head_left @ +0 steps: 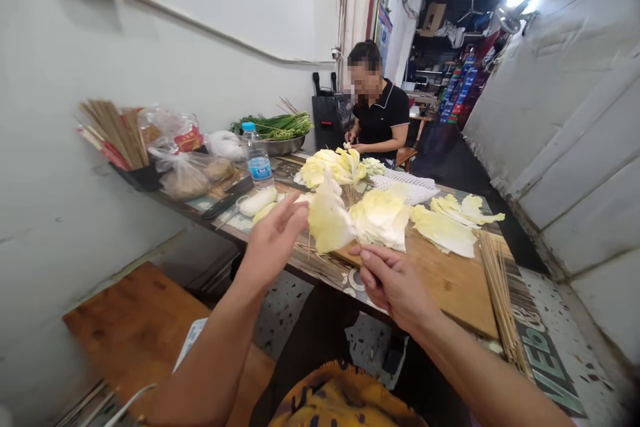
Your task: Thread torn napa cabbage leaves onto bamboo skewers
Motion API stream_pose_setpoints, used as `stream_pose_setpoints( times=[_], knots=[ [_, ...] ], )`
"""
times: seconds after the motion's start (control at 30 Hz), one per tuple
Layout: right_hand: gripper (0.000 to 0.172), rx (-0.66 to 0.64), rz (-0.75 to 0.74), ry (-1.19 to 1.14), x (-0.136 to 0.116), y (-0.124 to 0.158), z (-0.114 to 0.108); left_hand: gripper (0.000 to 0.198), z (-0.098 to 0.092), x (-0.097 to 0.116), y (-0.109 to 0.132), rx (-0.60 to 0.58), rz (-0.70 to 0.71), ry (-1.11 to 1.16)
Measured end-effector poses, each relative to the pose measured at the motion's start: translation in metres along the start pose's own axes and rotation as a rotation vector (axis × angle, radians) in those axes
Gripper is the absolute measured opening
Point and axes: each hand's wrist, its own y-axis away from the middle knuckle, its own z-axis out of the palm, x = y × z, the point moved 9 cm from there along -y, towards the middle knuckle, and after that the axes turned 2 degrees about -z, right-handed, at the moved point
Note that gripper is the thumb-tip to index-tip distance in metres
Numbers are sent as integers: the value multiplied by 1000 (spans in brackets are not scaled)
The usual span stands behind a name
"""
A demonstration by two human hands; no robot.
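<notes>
A pale yellow cabbage leaf (327, 220) is held up in front of me, threaded in folds on a thin skewer. My right hand (393, 279) is closed around the lower end of that skewer, thumb against the fingers. Just left of the leaf is my left hand (278, 232), its fingers loosely extended and apart, close to the leaf's edge; whether it touches the leaf I cannot tell. Behind the leaf a stack of cabbage leaves (381, 219) lies by the wooden cutting board (450, 287). More loose leaves (445, 230) lie at the board's far right.
Bamboo skewers (503, 300) lie along the board's right side. On the left stand a water bottle (260, 160), a knife (227, 199), a white radish-like piece (258, 201), bagged goods (185, 180) and a bowl of greens (280, 137). A co-worker (377, 113) sits across the table.
</notes>
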Motion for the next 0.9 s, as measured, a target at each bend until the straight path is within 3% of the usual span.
stream_pose_setpoints(
  times=[0.13, 0.23, 0.3, 0.47, 0.6, 0.7, 0.9],
  knots=[
    [33, 92, -257, 254, 1, -40, 21, 64, -20, 11, -13, 86, 6, -116],
    [30, 147, -489, 567, 0, -57, 39, 61, -11, 0, -29, -43, -129, 211],
    [30, 147, -540, 686, 6, -68, 49, 54, -4, -12, -42, -82, -211, 417],
    [28, 163, -537, 845, 18, -94, 63, 32, -6, -51, -74, 63, -306, 581],
    [24, 136, -501, 968, 18, -116, 76, 31, -20, -79, -99, 130, -314, 598],
    [21, 115, -451, 1020, 23, -133, 83, 38, -22, -103, -117, 88, -382, 621],
    [19, 95, -329, 1040, 45, -161, 82, 39, -5, -150, -138, -59, -573, 633]
  ],
)
